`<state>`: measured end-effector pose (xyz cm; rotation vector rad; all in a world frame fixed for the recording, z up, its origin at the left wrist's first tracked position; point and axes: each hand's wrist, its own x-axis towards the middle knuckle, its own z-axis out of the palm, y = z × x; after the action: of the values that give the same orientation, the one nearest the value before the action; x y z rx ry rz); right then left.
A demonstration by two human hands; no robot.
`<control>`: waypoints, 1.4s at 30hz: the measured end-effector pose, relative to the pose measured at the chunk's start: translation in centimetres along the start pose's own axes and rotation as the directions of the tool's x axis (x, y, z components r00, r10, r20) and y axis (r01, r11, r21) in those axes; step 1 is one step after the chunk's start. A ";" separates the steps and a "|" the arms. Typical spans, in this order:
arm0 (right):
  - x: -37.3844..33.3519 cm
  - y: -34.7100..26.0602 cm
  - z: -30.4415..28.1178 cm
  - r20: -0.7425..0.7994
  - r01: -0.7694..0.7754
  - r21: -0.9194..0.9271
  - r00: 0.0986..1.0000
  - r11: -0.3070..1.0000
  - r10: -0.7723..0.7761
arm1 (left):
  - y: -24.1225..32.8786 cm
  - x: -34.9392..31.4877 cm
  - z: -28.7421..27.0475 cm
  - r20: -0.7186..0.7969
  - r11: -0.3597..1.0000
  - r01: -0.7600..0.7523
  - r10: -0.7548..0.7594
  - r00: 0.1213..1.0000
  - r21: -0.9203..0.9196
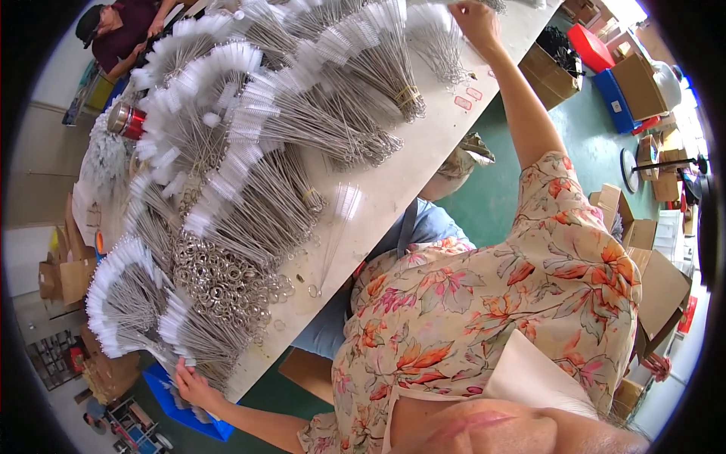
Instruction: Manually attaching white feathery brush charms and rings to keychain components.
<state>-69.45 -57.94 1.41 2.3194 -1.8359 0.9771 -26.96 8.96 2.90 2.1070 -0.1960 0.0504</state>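
Piles of thin wire cleaning brushes (257, 189) with white bristle heads and looped wire ends cover the table (393, 204). My left hand (198, 390) is at the table's lower-left end, its fingers closed at the bristle end of a brush beside a small fanned bundle (200, 333). At the far end, my right hand (476, 24) is closed next to a loose fan of brushes (437, 45); what its fingers hold is hidden. A few single brushes (342, 227) lie apart near the table's front edge. Shiny metal rings (219, 284) are heaped between the bundles.
A red and silver can (126, 121) stands behind the piles. Across the table is another person in a dark shirt (132, 30). A blue bin (185, 412) sits below my left hand. Cardboard boxes (550, 76) stand on the green floor to the right. Small red-printed labels (467, 98) lie near the edge.
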 end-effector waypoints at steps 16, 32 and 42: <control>-24.1 -30.8 -6.6 0.558 -0.561 0.748 0.242 0.354 -0.794 | 12.6 -11.7 20.9 0.171 0.702 -0.377 0.576 0.799 -0.604; -25.0 -27.1 -1.2 0.432 -0.981 0.170 0.162 -0.096 -0.887 | 7.8 -11.9 19.5 0.001 0.397 -0.909 0.916 0.400 -0.126; -27.1 -27.1 -5.3 0.317 -0.329 0.894 -0.015 0.304 -0.948 | 9.3 -12.2 16.8 0.658 0.673 0.134 0.630 0.413 -0.728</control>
<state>-50.84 -24.05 2.05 4.5040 0.5425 -0.1860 -41.24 -8.70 0.68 1.0717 -1.0559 -0.8684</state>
